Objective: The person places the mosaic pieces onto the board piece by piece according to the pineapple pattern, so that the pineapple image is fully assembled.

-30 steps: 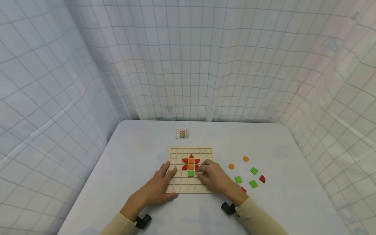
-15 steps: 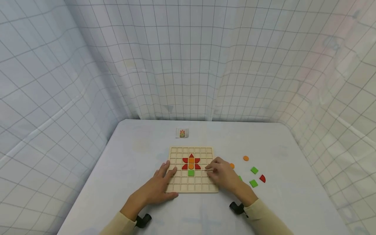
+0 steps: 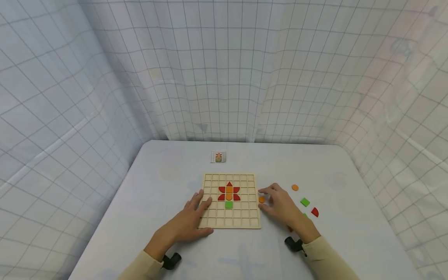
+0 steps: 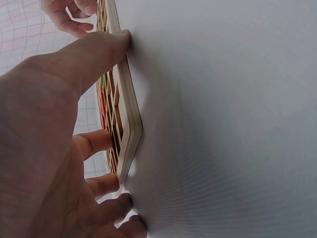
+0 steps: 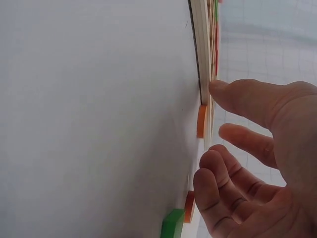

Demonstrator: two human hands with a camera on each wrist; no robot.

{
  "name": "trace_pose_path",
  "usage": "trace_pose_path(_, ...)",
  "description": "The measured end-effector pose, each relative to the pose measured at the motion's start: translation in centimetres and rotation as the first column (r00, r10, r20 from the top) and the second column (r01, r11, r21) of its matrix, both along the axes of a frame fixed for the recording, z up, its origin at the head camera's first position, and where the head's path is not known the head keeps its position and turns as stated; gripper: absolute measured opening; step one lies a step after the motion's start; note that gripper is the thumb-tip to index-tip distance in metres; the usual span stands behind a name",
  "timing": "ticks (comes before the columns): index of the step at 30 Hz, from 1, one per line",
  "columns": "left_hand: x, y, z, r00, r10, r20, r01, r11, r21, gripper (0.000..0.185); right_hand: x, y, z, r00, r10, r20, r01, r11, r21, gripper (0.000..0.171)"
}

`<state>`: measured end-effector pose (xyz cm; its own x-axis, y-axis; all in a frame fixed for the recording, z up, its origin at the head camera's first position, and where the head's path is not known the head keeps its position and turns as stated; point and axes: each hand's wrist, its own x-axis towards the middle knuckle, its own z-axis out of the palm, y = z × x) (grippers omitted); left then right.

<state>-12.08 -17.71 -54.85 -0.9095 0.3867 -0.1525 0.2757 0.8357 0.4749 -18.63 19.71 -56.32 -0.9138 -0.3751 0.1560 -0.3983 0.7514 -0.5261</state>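
Observation:
My left hand (image 3: 187, 222) rests spread on the left side of the pale wooden grid board (image 3: 213, 221), its thumb at the front edge. On the board sit red petal-like pieces (image 3: 237, 189), a red triangle (image 3: 229, 184), orange pieces (image 3: 229, 190) and a green square (image 3: 229, 204). Just off the board's right edge, my right hand (image 3: 281, 206) has thumb and forefinger spread on either side of an orange disc (image 3: 261, 199). In the right wrist view, that disc (image 5: 201, 121) lies on the table beside the board's edge, with a gap between it and the fingers.
A small pattern card (image 3: 218, 157) lies behind the board. To the right are another orange disc (image 3: 295, 187), a green square (image 3: 305, 202) and a red quarter-circle (image 3: 315, 212). My right forearm partly hides further pieces. Gridded white curtains (image 3: 224, 97) surround the table.
My right hand has moved right, off the board, and its thumb and forefinger have spread. An orange disc now shows between them, closer to the board than any before. My left hand has stayed put.

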Motion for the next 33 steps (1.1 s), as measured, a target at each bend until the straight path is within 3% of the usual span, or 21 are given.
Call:
trace_pose_path(7, -0.16, -0.13, 0.00, 1.000, -0.001, 0.002, 0.001, 1.000, -0.009, 0.109, -0.24, 0.52, 0.05, 1.000, -0.011, 0.028, 0.010, 0.999, 0.043, 0.047)
trace_pose_path(20, -0.13, -0.24, -0.01, 1.000, 0.004, 0.010, -0.004, 1.000, 0.016, 0.109, -0.47, -0.05, -0.31, 0.995, -0.042, 0.093, 0.039, 0.999, 0.030, 0.031)
trace_pose_path(33, 0.13, -0.07, 0.12, 1.000, 0.015, 0.016, -0.016, 0.999, 0.039, 0.107, -0.73, -0.42, 0.02, 0.995, -0.026, 0.092, 0.022, 0.999, 0.043, 0.021)
